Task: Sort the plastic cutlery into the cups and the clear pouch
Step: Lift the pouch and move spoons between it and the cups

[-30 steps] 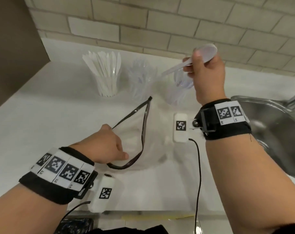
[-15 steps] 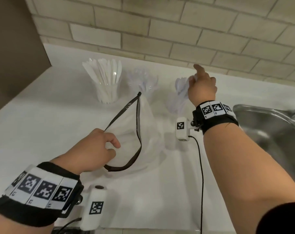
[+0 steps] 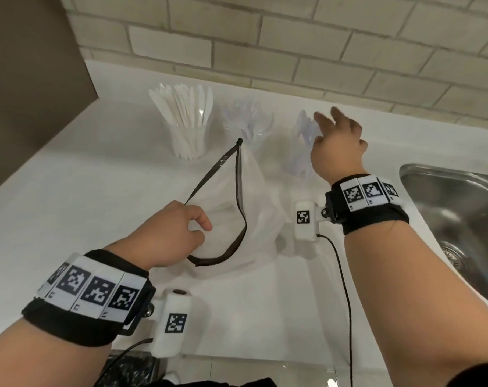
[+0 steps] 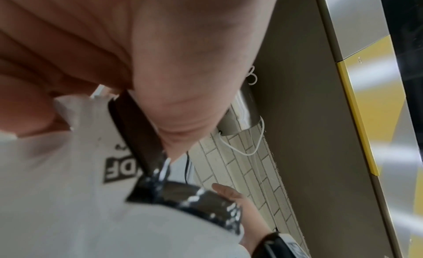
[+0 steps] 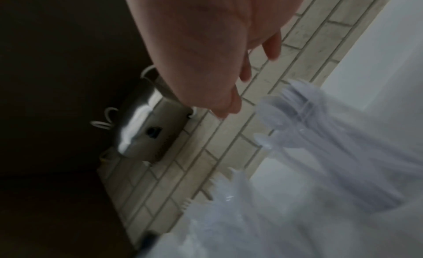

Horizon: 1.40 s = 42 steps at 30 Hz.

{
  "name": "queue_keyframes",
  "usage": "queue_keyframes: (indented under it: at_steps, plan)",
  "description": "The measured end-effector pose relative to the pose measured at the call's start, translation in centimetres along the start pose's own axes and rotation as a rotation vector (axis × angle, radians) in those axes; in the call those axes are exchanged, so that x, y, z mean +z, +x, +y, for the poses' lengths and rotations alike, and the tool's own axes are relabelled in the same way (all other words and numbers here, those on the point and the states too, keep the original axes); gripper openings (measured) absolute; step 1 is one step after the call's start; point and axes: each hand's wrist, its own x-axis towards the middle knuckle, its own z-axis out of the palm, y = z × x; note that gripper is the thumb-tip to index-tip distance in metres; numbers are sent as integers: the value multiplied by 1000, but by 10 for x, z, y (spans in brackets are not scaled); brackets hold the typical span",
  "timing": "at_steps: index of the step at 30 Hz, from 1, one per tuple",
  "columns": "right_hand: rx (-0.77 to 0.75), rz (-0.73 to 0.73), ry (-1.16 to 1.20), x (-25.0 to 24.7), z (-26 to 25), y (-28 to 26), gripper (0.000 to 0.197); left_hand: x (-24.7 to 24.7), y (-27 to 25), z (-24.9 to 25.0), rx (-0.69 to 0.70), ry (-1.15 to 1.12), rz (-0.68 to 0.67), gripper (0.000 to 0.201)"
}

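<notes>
Three clear cups stand in a row near the brick wall: the left cup (image 3: 189, 139) holds white knives, the middle cup (image 3: 249, 127) clear forks, the right cup (image 3: 302, 152) clear spoons (image 5: 295, 117). In front of them stands the clear pouch (image 3: 254, 216) with its dark-rimmed mouth (image 4: 139, 135) held wide. My left hand (image 3: 178, 236) pinches that rim at its near side. Above the spoon cup hovers my right hand (image 3: 335, 138), fingers spread, nothing in it.
A steel sink (image 3: 457, 219) sits at the right of the white counter (image 3: 69, 213). A dark cabinet side (image 3: 27, 79) rises at the left. A metal wall fixture (image 5: 146, 128) with white cords hangs on the brick wall.
My right hand held a clear spoon above the right cup, lowered it into the cup and let go; its fingers now spread. My left hand kept hold of the pouch rim.
</notes>
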Motion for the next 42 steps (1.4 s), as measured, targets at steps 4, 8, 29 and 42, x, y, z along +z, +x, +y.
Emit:
queue_keyframes:
  at_steps: [4, 8, 29, 42]
  plan:
    - [-43, -337, 694, -10, -23, -31, 70, -9, 1, 5, 63, -26, 76, 26]
    - [-168, -741, 719, 5, -26, -55, 110, -12, 0, 12, 134, -44, 129, 44]
    - [319, -595, 1059, 30, -46, -95, 41, -15, 9, -8, -300, -825, 131, 19]
    - [225, -403, 553, 6, -12, -65, 58, -33, 6, -19, -160, -523, 107, 76]
